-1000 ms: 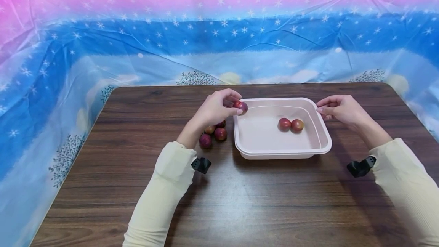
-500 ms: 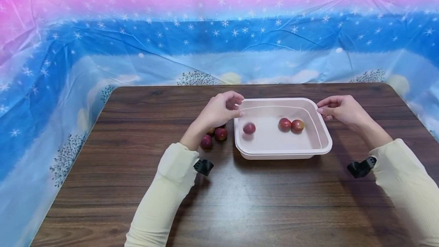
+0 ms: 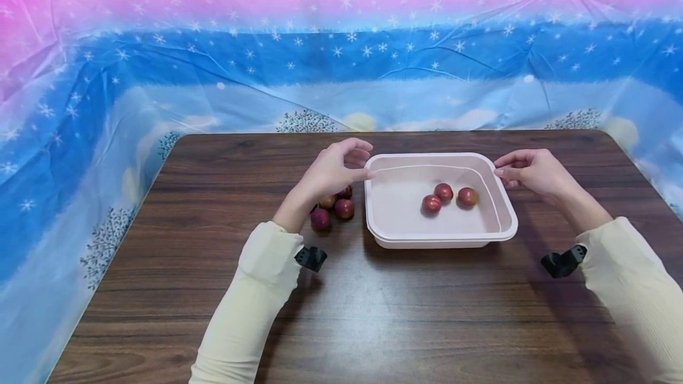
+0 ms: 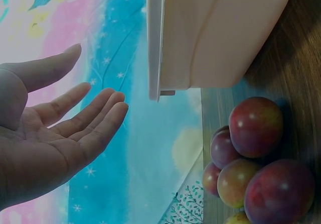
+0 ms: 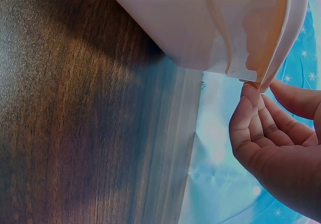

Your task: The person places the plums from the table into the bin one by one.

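Three plums (image 3: 443,192) lie inside the pale plastic tub (image 3: 441,236), whose long axis runs left to right. Loose plums (image 3: 344,209), some probably hidden, cluster left of it, nearer the empty, loosely spread left hand (image 3: 329,170); the right hand (image 3: 536,173) pinches its right rim.

A tub (image 3: 384,206) stands on a worktop (image 3: 363,313), three fruits (image 3: 443,192) inside, from about its middle rightward. Left of it, more fruits (image 3: 344,209) cluster, their number unclear beneath the left grip (image 3: 332,169). The right grip (image 3: 535,172) is at the tub's right rim. A cloth (image 3: 347,58) hangs behind the worktop.
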